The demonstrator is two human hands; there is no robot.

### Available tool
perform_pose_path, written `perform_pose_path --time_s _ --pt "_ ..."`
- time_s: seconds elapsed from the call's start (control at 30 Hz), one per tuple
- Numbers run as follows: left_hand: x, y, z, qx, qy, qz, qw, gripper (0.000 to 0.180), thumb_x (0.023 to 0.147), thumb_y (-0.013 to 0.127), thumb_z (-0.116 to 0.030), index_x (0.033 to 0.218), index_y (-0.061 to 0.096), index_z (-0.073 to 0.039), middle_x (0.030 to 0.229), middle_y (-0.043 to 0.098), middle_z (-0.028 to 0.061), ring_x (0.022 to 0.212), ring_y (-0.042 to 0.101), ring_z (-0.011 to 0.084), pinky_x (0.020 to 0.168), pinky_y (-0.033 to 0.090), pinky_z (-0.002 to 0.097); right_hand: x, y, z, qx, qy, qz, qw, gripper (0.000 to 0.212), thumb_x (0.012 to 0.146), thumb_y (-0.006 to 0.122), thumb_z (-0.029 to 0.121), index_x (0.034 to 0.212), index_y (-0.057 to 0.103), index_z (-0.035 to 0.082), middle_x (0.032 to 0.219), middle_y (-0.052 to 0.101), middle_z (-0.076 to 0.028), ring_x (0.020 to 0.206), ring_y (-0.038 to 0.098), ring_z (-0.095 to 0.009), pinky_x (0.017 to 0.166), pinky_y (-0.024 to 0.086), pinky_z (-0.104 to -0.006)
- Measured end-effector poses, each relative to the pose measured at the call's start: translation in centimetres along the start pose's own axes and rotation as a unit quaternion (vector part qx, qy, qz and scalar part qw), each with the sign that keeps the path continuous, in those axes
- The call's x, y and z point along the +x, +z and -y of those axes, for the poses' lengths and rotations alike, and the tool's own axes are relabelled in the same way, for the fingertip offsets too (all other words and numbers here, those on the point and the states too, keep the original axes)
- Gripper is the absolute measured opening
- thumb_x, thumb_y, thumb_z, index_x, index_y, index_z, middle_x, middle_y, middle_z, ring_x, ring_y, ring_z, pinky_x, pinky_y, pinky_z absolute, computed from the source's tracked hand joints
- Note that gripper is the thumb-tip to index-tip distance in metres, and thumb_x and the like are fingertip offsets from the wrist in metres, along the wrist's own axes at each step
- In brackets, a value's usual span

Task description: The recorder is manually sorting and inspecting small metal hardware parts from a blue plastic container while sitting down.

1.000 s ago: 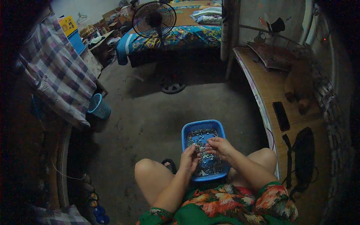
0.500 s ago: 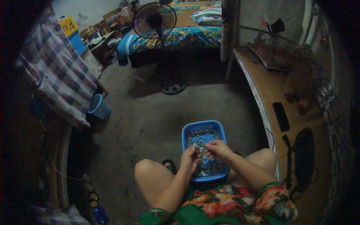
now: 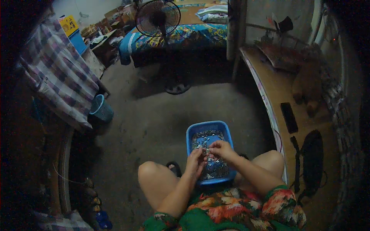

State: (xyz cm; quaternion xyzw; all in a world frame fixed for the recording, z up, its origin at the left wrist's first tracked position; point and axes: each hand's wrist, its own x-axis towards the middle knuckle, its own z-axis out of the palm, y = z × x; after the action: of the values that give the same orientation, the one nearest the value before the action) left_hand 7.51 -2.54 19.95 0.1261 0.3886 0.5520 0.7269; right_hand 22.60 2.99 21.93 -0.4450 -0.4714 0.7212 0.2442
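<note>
A blue plastic basin (image 3: 190, 140) sits between my knees, holding many small shiny metal cylinders (image 3: 216, 169). Over its middle, my left hand (image 3: 195, 162) is closed, thumb against curled fingers; a small dark piece seems to be at its fingertips, too small to name. From the right comes my right hand (image 3: 222, 151), thumb and forefinger pinched close to the left fingertips. What the right pinch holds is hidden by the fingers. Loose cylinders lie below both hands, and bare blue basin bottom shows in places.
A standing fan (image 3: 158, 18) is ahead, before a bed (image 3: 185, 36) with a patterned cover. To the left are a blue waste basket (image 3: 102, 109) and a checked cloth (image 3: 61, 73). On the right, a wooden bench (image 3: 269, 84) carries a dark phone-like slab (image 3: 289, 117) and a black bag (image 3: 312, 161).
My right hand has shifted slightly left, and the fingertips of both hands have come closer together. The view has tilted a little, so the basin sits slightly higher.
</note>
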Motion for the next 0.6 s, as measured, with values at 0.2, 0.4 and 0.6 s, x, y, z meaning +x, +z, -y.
perform_pose_path --time_s 0.2,0.4,0.6 --pt "-0.2 0.2 -0.4 0.009 -0.002 -0.008 1.0 0.024 0.083 0.049 -0.03 0.086 0.051 -0.006 0.073 0.055 0.0048 0.057 0.046 0.0104 0.048 0.037 0.0226 0.4 -0.4 0.6 -0.041 0.0 0.011 0.999 0.017 0.078 0.057 0.012 0.092 0.054 0.003 0.072 0.057 -0.002 0.059 0.051 -0.007 0.051 0.04 -0.0189" --pt "0.0 0.9 -1.2 -0.017 -0.025 -0.009 1.0 0.025 0.085 0.047 -0.031 0.086 0.049 -0.006 0.069 0.054 0.0055 0.054 0.047 0.0107 0.046 0.038 0.0215 -0.3 0.0 2.0 -0.014 0.001 -0.004 1.0 0.019 0.077 0.057 0.011 0.094 0.054 0.002 0.074 0.057 -0.002 0.064 0.054 -0.007 0.051 0.041 -0.0185" --pt "-0.5 1.7 -1.4 -0.008 -0.035 0.0 0.999 0.027 0.085 0.047 -0.034 0.085 0.05 -0.006 0.068 0.055 0.005 0.05 0.047 0.0093 0.043 0.038 0.0208 0.9 -0.4 -0.2 -0.023 -0.018 0.001 1.0 0.015 0.076 0.06 0.011 0.087 0.056 0.002 0.074 0.058 -0.003 0.066 0.055 -0.009 0.056 0.043 -0.0209"
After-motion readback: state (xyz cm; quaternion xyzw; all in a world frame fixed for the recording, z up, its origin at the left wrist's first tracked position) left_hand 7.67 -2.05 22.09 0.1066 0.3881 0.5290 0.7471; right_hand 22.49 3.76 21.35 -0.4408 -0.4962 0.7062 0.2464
